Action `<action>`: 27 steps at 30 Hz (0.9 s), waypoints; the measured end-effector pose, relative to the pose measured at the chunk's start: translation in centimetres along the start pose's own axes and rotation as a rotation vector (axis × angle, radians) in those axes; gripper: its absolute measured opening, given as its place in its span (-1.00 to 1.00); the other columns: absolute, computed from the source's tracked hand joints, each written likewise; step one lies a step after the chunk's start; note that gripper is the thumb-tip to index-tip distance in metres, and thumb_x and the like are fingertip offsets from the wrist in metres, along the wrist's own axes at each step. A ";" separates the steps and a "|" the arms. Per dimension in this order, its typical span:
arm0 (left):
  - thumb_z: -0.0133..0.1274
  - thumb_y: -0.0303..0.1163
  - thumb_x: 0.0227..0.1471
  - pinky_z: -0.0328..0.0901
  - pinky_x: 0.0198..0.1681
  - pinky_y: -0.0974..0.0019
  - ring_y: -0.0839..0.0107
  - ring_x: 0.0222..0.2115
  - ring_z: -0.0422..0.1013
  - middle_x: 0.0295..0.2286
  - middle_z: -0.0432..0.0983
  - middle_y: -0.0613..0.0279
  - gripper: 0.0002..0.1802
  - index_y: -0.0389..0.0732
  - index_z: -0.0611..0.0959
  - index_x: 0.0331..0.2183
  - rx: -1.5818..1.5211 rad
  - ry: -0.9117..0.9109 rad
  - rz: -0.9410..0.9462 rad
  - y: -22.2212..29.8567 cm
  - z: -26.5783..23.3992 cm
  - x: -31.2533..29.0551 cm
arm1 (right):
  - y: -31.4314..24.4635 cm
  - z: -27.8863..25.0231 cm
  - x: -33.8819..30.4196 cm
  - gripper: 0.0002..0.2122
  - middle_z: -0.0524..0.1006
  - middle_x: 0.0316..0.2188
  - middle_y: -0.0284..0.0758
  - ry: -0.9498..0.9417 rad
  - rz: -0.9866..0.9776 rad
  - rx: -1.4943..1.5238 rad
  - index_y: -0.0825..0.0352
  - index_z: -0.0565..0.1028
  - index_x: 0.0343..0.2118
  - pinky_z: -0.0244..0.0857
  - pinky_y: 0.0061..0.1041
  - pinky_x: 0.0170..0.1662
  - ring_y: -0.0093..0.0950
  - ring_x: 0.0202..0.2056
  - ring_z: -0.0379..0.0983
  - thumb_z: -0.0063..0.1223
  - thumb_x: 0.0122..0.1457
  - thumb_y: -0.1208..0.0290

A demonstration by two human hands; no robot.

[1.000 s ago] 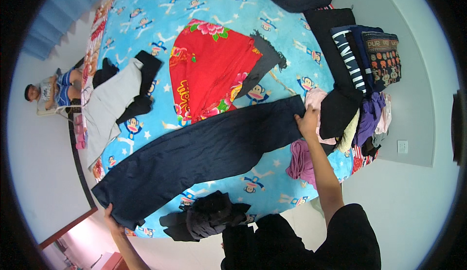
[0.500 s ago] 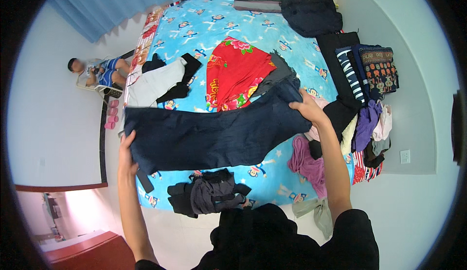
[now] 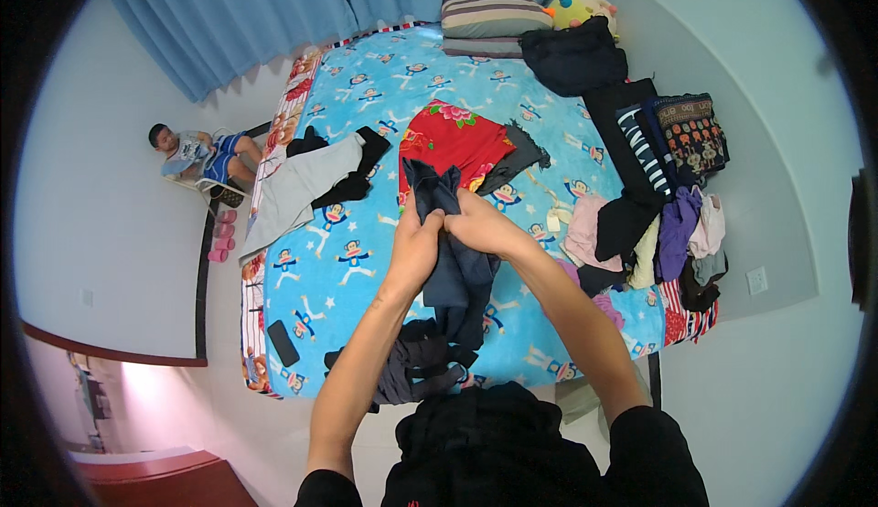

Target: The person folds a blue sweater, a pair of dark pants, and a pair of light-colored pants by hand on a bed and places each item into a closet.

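Note:
A pair of dark navy trousers [image 3: 457, 292] hangs gathered between my hands over the near middle of the bed. My left hand [image 3: 416, 246] grips the cloth near its upper end, fingers closed. Right beside it, my right hand [image 3: 480, 224] is closed on the same trousers, with the thumbs nearly touching. The lower part drops in folds to a dark grey and black clothes bundle [image 3: 402, 365] at the bed's near edge. Just beyond my hands lies a red floral cloth [image 3: 444, 137], with a dark grey fringed cloth [image 3: 521, 164] beside it.
A light grey garment [image 3: 311, 182] and black clothing [image 3: 370, 150] lie on the left of the blue patterned bed [image 3: 352, 274]. A black phone [image 3: 283, 343] rests near the left corner. Clothes piles [image 3: 677, 214] line the right side. A person [image 3: 206, 155] sits beyond the left edge.
Both hands have come together at the middle from far apart. The trousers, stretched out sideways before, now hang bunched. The view has shifted, showing more curtain.

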State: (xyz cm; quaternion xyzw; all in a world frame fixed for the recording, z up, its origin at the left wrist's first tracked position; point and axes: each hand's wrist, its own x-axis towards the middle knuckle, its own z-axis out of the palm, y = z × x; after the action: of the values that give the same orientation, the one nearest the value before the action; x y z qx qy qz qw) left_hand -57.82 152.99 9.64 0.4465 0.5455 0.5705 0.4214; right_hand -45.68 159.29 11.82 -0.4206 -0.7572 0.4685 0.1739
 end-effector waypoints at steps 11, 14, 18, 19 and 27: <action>-0.33 0.24 0.10 0.26 -0.29 0.43 0.45 -0.38 0.36 -0.37 0.42 0.15 -0.25 -0.05 0.15 0.16 -0.457 -0.335 -0.244 -0.6 -1.9 -2.1 | -3.0 0.5 -2.2 -0.55 0.49 -0.27 -0.25 -0.087 0.298 0.712 0.40 0.24 0.04 0.39 -0.57 -0.29 -0.51 -0.28 0.47 0.03 0.09 0.41; -0.34 0.22 0.10 0.28 -0.06 0.32 0.28 -0.15 0.40 -0.16 0.42 -0.07 -0.21 -0.10 0.07 0.20 -0.913 -0.379 -0.314 0.2 -3.1 -3.0 | 2.2 1.4 -1.0 -0.59 0.49 -0.26 -0.25 -0.040 0.220 0.970 0.41 0.26 0.02 0.40 -0.52 -0.25 -0.48 -0.28 0.47 -0.02 0.06 0.56; -0.36 0.05 0.17 0.32 -0.07 0.23 0.23 -0.20 0.44 -0.16 0.44 -0.14 -0.33 -0.15 0.12 0.18 -0.799 -0.138 -0.291 -6.8 -8.2 -4.6 | 4.1 4.9 2.6 -0.50 0.42 -0.11 -0.10 -0.039 0.268 0.821 0.52 0.23 0.04 0.35 -0.47 -0.12 -0.38 -0.15 0.43 -0.01 -0.04 0.66; -0.29 0.01 0.17 0.36 -0.18 0.25 0.27 -0.28 0.45 -0.23 0.48 -0.05 -0.38 -0.19 0.21 0.13 -0.854 0.030 -0.299 -8.8 -9.2 -5.3 | 4.9 5.8 3.7 -0.50 0.42 -0.11 -0.10 -0.035 0.279 0.817 0.52 0.23 0.04 0.35 -0.47 -0.12 -0.38 -0.15 0.43 -0.01 -0.04 0.66; -0.19 -0.20 0.16 0.27 -0.43 0.45 0.51 -0.51 0.35 -0.51 0.42 0.32 -0.68 -0.21 0.47 -0.18 -0.660 0.551 -0.461 -19.5 -16.1 -12.0 | 4.4 6.2 10.0 -0.58 0.49 -0.21 -0.19 -0.047 0.276 1.111 0.48 0.32 -0.06 0.42 -0.42 -0.20 -0.39 -0.28 0.50 0.10 -0.05 0.58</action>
State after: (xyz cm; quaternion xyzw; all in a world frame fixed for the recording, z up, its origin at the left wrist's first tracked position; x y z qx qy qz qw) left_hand -70.62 138.38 -10.51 -0.0113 0.5114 0.7018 0.4958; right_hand -53.52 164.70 3.67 -0.3505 -0.3391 0.8237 0.2893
